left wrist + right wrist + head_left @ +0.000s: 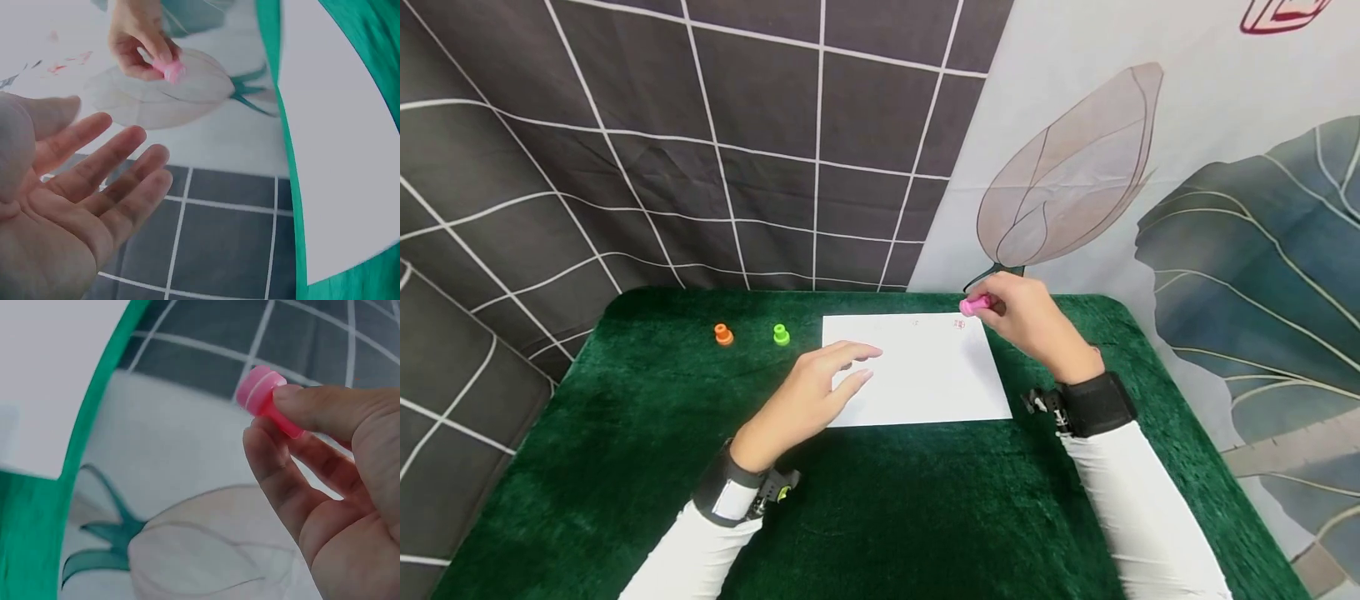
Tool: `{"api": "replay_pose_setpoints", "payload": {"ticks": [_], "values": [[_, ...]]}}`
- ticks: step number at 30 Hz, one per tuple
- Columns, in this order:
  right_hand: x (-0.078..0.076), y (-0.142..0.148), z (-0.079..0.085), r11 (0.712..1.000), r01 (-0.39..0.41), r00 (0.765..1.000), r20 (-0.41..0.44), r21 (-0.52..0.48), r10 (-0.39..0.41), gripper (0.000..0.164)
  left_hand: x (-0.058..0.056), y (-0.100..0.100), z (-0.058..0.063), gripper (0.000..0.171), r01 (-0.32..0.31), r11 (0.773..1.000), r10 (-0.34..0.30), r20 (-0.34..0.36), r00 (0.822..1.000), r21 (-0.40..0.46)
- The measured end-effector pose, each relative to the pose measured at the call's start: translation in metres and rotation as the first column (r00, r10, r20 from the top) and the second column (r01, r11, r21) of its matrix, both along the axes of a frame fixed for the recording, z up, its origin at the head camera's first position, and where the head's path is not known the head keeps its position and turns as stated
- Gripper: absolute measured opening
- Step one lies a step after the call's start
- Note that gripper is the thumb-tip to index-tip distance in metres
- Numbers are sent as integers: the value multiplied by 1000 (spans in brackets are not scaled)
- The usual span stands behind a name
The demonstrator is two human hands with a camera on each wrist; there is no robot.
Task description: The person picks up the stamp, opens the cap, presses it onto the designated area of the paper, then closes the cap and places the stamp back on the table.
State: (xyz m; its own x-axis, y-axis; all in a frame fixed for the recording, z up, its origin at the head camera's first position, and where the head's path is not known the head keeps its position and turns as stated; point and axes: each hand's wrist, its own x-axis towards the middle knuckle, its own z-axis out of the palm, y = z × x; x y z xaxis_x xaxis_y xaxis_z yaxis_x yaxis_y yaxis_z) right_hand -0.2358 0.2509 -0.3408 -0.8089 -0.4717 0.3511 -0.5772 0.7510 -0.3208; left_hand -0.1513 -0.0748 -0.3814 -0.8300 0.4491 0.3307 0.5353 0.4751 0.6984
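My right hand (1018,312) pinches a small pink stamp (973,306) between thumb and fingers, over the far right corner of a white sheet of paper (917,375). In the right wrist view the stamp's wide round end (257,390) points away from the palm. A small red print (959,324) shows on the paper just below the stamp, and a fainter mark (915,322) lies left of it. My left hand (820,379) hovers over the paper's left part, its fingers (128,165) spread loosely and holding nothing.
An orange stamp (723,334) and a green stamp (781,334) stand on the dark green cloth (880,508) left of the paper. Behind the table's far edge hangs a backdrop, part dark grid (760,100), part white with painted leaves.
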Motion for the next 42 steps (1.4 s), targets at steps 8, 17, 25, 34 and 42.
{"api": "replay_pose_setpoints", "payload": {"ticks": [8,17,25,34,42], "values": [[40,-24,11,972,-47,999,-19,-230,43,24,3,19,13,34,-57,966,38,80,996,251],[69,-53,9,873,-145,989,-40,-466,143,25,6,38,30,38,-61,886,3,126,992,460],[80,-68,4,815,-200,977,-46,-545,209,32,10,46,29,35,-67,811,-7,124,992,581],[84,-77,1,820,-231,973,-108,-523,205,29,11,46,27,30,-93,777,40,98,994,623],[83,-77,0,825,-254,967,-144,-505,210,30,11,43,27,27,-87,775,32,99,995,625]]}}
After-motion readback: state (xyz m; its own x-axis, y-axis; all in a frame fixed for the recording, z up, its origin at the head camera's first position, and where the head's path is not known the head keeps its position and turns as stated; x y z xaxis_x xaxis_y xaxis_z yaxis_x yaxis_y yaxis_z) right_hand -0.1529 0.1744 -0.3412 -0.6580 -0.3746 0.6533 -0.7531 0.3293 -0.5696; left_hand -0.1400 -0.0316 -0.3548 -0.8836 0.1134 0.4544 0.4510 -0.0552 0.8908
